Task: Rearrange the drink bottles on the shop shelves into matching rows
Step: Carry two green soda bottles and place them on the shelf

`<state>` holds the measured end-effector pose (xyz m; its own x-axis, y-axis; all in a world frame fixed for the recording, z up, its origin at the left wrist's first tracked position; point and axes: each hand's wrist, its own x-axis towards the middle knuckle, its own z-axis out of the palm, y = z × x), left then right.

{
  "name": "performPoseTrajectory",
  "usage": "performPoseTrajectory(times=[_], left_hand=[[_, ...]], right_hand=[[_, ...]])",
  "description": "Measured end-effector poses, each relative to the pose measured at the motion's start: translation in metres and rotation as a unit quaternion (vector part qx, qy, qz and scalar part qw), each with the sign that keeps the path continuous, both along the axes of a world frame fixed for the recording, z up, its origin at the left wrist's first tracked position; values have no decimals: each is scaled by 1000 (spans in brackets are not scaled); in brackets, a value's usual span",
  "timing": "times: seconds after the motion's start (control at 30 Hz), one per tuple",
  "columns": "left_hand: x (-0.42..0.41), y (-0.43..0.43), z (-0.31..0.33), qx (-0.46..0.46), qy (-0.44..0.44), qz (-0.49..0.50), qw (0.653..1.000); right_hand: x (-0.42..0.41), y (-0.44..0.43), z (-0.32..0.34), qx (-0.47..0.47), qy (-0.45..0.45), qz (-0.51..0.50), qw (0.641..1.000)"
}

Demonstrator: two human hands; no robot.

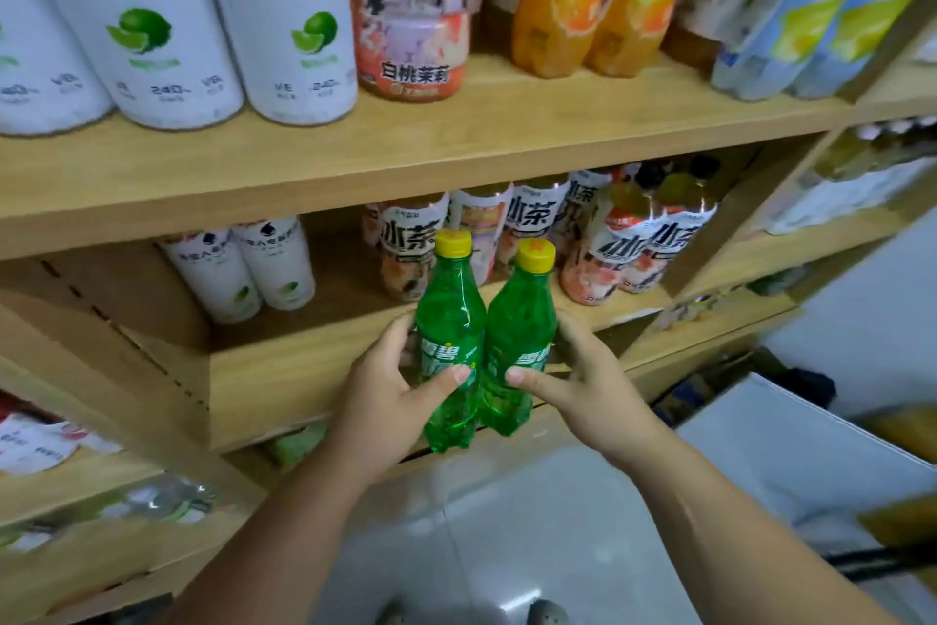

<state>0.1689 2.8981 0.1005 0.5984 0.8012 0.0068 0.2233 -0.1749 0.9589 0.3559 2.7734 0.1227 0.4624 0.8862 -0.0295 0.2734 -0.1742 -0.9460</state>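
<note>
Down front, two forearms come in from the bottom edge, and each hand has a bottle. The left hand point(385, 386) is curled round the left green bottle point(448, 320) with its thumb across the label. The right hand point(583, 381) grips the right green bottle point(517, 320) the same way. Both bottles are upright with their yellow caps on top. Their long axes lean slightly apart at the necks, and their bodies touch at label height. They hang in the air just in front of the middle shelf point(284, 371), with their bases level with the board's front face rather than resting on it. Now the bit that matters: straight behind the pair, and reaching off to the left, is a bare stretch of board between the white bottles point(274, 264) on the left and the tea bottles point(532, 224) on the right. That gap lies ahead and a touch left, so the left hand looks nearer to it. My call is lift over the edge, then push straight in. The tea bottles crowd the right bottle's side, so that flank looks tight.
</note>
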Motion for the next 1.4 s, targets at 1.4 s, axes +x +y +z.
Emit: performPoseTrajectory(times=[1.4], left_hand=[[644, -259, 130, 57, -144, -185, 971]], right_hand=[[550, -310, 104, 162, -21, -264, 951]])
